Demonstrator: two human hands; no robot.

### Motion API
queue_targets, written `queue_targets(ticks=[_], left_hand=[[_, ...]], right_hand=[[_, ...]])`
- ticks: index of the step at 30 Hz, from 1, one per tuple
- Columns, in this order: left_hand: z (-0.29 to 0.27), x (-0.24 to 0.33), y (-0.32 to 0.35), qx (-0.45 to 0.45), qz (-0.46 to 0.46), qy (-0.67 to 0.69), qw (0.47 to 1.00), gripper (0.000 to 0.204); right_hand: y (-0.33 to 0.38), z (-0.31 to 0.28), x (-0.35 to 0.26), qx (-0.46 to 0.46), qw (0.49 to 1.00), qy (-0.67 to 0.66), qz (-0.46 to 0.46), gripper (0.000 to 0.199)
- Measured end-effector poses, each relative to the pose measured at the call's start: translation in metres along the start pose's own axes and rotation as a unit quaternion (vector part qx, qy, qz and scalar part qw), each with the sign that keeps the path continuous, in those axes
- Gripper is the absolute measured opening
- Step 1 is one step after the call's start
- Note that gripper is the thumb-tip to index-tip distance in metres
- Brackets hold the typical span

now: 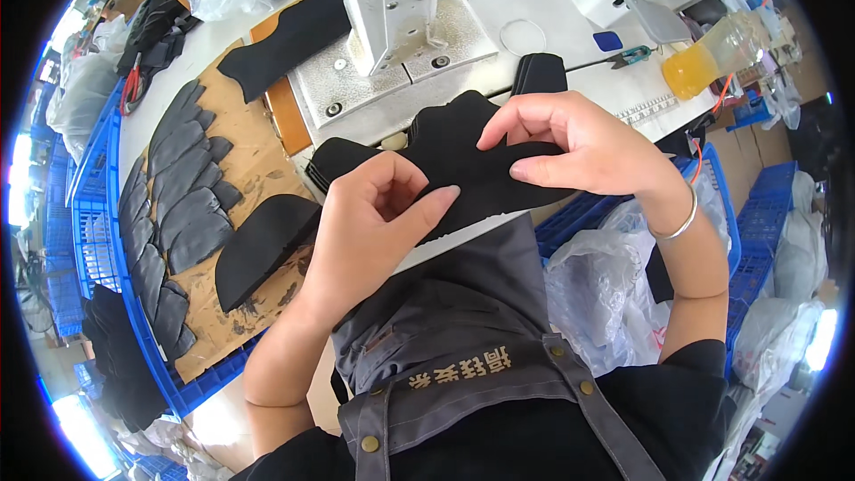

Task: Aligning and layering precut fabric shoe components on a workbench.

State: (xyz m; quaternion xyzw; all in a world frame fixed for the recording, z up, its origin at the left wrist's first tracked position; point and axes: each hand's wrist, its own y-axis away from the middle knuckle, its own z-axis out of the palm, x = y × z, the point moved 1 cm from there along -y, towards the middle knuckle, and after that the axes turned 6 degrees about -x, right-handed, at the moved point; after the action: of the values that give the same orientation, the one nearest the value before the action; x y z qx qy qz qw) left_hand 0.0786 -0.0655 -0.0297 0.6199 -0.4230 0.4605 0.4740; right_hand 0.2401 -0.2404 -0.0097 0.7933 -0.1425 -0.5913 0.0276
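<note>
A black fabric piece [463, 160] with a wavy upper edge lies at the table's near edge, under both my hands. My left hand [378, 223] is closed on its left part, with curled fingers and the thumb pressed on top. Over its right end is my right hand [588, 147], the thumb and forefinger apart and their tips at the cloth. Beside the left fingers several black layers [337, 160] are stacked. Another small black stack [540, 74] stands just behind my right hand. To the left, a rounded black piece [263, 245] rests on a brown board.
A sewing machine [383, 18] rises ahead over a metal plate. Overlapping dark pieces cover the brown board [236, 116] at left. Thread snips [631, 56] and a bottle of orange liquid [704, 62] are at right. A blue crate [735, 223] holds clear plastic bags.
</note>
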Motion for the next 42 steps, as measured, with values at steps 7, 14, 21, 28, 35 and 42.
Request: queue_targets(ticks=[7, 14, 21, 28, 35, 42], left_hand=[[0.007, -0.002, -0.012, -0.002, 0.014, -0.184, 0.983, 0.030], [0.005, 0.000, -0.015, 0.000, -0.023, -0.210, 0.977, 0.030], [0.005, -0.002, -0.014, 0.009, -0.026, -0.199, 0.980, 0.030], [0.006, -0.003, -0.014, 0.005, -0.035, -0.193, 0.981, 0.031], [0.008, -0.006, -0.013, 0.000, -0.004, -0.190, 0.982, 0.031], [0.009, -0.002, -0.012, 0.012, 0.014, -0.241, 0.970, 0.030]], right_hand=[[-0.005, 0.001, 0.005, 0.026, 0.990, 0.137, 0.037, 0.039], [-0.004, 0.003, 0.015, 0.055, 0.984, 0.167, -0.025, 0.042], [-0.005, 0.008, 0.018, 0.085, 0.974, 0.195, -0.076, 0.035], [-0.003, 0.010, 0.022, 0.094, 0.967, 0.215, -0.098, 0.036], [-0.002, 0.010, 0.022, 0.097, 0.967, 0.220, -0.088, 0.035], [-0.003, 0.011, 0.021, 0.096, 0.967, 0.222, -0.080, 0.043]])
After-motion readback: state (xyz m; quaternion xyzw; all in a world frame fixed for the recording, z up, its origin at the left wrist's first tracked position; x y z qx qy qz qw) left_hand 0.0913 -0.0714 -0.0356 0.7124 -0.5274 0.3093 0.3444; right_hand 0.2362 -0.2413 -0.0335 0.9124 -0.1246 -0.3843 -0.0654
